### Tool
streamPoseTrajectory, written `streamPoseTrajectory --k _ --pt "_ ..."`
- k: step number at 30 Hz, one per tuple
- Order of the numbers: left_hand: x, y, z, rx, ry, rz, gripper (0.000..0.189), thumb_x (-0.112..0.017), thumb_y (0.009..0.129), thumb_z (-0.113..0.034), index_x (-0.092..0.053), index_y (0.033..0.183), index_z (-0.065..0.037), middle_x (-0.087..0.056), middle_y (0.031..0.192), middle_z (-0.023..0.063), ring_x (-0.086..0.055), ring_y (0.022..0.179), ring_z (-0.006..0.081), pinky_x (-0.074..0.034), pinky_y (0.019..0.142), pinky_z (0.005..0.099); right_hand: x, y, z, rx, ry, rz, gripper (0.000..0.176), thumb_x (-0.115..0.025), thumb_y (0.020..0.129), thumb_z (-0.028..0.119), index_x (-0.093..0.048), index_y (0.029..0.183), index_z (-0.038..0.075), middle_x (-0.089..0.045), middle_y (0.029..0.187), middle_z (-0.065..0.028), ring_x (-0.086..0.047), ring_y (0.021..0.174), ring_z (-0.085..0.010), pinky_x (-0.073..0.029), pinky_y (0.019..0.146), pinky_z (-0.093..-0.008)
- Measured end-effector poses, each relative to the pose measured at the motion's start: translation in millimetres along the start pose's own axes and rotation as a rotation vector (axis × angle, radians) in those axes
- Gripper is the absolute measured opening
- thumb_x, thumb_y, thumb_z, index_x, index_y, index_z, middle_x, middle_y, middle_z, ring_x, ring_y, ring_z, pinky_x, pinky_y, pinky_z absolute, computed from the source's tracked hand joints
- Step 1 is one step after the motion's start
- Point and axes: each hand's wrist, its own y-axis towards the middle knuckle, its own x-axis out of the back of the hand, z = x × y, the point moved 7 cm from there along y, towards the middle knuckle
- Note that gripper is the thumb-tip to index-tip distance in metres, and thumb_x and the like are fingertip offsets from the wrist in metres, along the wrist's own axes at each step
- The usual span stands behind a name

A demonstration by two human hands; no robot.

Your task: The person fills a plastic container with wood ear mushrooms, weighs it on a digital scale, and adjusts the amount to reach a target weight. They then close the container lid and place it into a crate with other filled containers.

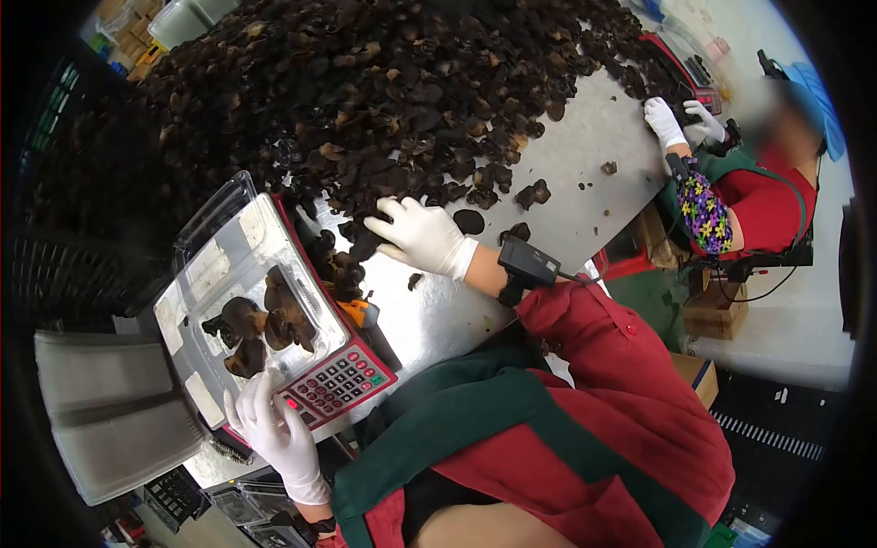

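My left hand (279, 434), in a white glove, lies at the near edge of a clear plastic tray, its fingers stretched and apart. The tray sits on a red digital scale (343, 384) with a keypad. Inside the tray are several large brown wood ear mushroom pieces (288, 315), the closest just beyond my left fingertips. My right hand (420, 236), also gloved, reaches to the edge of a big heap of dark wood ear mushrooms (365, 100). Its fingers are spread and bent, with a dark piece (363, 243) near thumb and forefinger.
Loose pieces (533, 194) are scattered over the metal table (585, 137). An orange-handled tool (359, 312) lies beside the scale. Stacked clear containers (114, 384) stand at the left. Across the table, a person's gloved hands (665, 123) are near another red scale (681, 68).
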Motion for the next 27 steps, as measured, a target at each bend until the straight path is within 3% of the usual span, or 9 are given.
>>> streamPoseTrajectory --k 1,6,8,9,13,17,24,25,27 --pt "-0.2 -0.3 -0.6 -0.005 0.000 0.004 0.045 -0.057 0.079 0.010 -0.063 0.121 -0.006 -0.065 0.111 0.0090 -0.061 0.110 0.0250 -0.025 0.117 0.0473 -0.8 -0.7 -0.1 0.041 -0.002 -0.042 0.031 -0.070 0.080 0.020 -0.068 0.111 0.018 -0.063 0.115 -0.0051 -0.065 0.088 -0.0198 -0.058 0.064 -0.0352" --pt "2.7 0.4 -5.0 -0.012 0.012 -0.012 0.046 -0.057 0.078 0.010 -0.063 0.120 -0.006 -0.064 0.110 0.0087 -0.061 0.110 0.0246 -0.025 0.117 0.0477 27.7 5.9 -34.8 -0.194 0.523 -0.408 0.018 -0.068 0.079 0.011 -0.074 0.097 0.011 -0.069 0.090 -0.0038 -0.068 0.078 -0.0220 -0.056 0.068 -0.0344" --pt "3.0 1.2 -6.1 -0.014 -0.006 -0.017 0.045 -0.057 0.077 0.009 -0.063 0.120 -0.007 -0.064 0.110 0.0087 -0.060 0.110 0.0240 -0.024 0.118 0.0479 17.9 12.1 -54.6 -0.542 1.026 -0.265 0.017 -0.066 0.086 0.011 -0.073 0.100 0.004 -0.071 0.089 -0.0050 -0.066 0.072 -0.0163 -0.054 0.065 -0.0306" --pt "3.4 1.7 -6.3 -0.018 -0.006 -0.014 0.045 -0.058 0.078 0.008 -0.062 0.120 -0.007 -0.064 0.109 0.0085 -0.060 0.110 0.0236 -0.024 0.118 0.0476 28.0 16.6 -45.9 -0.761 1.423 -0.004 0.020 -0.063 0.093 0.016 -0.071 0.099 -0.002 -0.071 0.089 -0.0076 -0.061 0.065 -0.0119 -0.050 0.057 -0.0277" --pt "3.1 2.0 -6.0 -0.005 0.004 0.005 0.045 -0.059 0.078 0.008 -0.062 0.120 -0.008 -0.064 0.108 0.0072 -0.060 0.109 0.0231 -0.025 0.117 0.0471 -2.6 28.2 -36.8 -0.787 2.369 0.281 0.032 -0.054 0.101 0.026 -0.061 0.118 0.000 -0.068 0.106 -0.0149 -0.054 0.058 -0.0145 -0.043 0.039 -0.0209" --pt "5.5 3.6 -8.5 -0.008 -0.009 0.011 0.043 -0.061 0.080 0.006 -0.061 0.120 -0.009 -0.064 0.110 0.0063 -0.060 0.110 0.0233 -0.027 0.115 0.0465 -7.0 37.7 -17.2 -0.737 2.472 0.541 0.034 -0.052 0.103 0.028 -0.063 0.120 0.001 -0.066 0.113 -0.0171 -0.055 0.060 -0.0171 -0.045 0.039 -0.0217" --pt "13.4 6.0 -9.0 -0.003 -0.065 -0.015 0.042 -0.063 0.080 0.003 -0.062 0.121 -0.008 -0.063 0.116 0.0078 -0.058 0.114 0.0256 -0.028 0.115 0.0476 21.6 72.9 32.8 -0.592 2.491 0.634 0.034 -0.050 0.104 0.027 -0.063 0.121 0.001 -0.066 0.117 -0.0182 -0.053 0.059 -0.0194 -0.047 0.042 -0.0229" --pt "17.8 8.1 -8.6 0.003 -0.093 -0.021 0.044 -0.064 0.079 0.001 -0.062 0.122 -0.007 -0.063 0.118 0.0094 -0.057 0.116 0.0270 -0.028 0.115 0.0485 33.6 80.8 47.0 -0.442 2.520 0.650 0.032 -0.050 0.104 0.025 -0.063 0.119 0.000 -0.066 0.116 -0.0186 -0.058 0.062 -0.0185 -0.048 0.044 -0.0223" --pt "25.7 15.2 -5.4 0.007 -0.092 -0.071 0.044 -0.065 0.079 0.001 -0.062 0.122 -0.006 -0.063 0.119 0.0100 -0.057 0.116 0.0274 -0.028 0.115 0.0489 47.1 87.4 60.9 -0.448 2.233 0.568 0.028 -0.056 0.101 0.021 -0.064 0.115 -0.002 -0.070 0.105 -0.0155 -0.066 0.072 -0.0142 -0.050 0.048 -0.0205"
